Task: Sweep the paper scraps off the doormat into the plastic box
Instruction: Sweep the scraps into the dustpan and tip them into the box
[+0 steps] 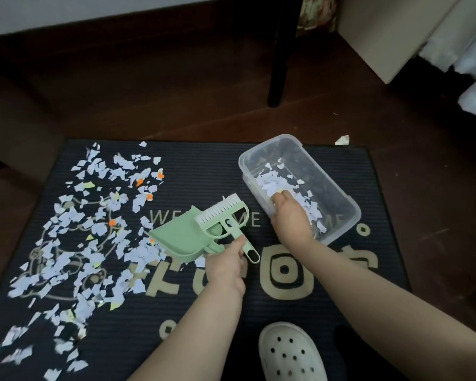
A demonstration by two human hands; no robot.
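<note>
A dark doormat (327, 303) with gold lettering lies on the floor. Pale paper scraps (74, 232) cover its left half. A clear plastic box (333, 193) stands tilted on the mat's right part, with scraps (275, 182) heaped inside. My right hand (289, 215) grips the box's near rim, its fingers curled over the edge into the box. My left hand (226, 265) holds the handles of a green dustpan (182, 232) and a green brush (223, 210) with white bristles together, just above the mat's middle. The dustpan looks empty.
My white clog (289, 353) rests on the mat's near edge. A dark chair leg (280, 50) stands on the wooden floor beyond the mat. A single scrap (342, 140) lies on the floor past the mat's far right corner. Pale furniture (396, 31) stands at the far right.
</note>
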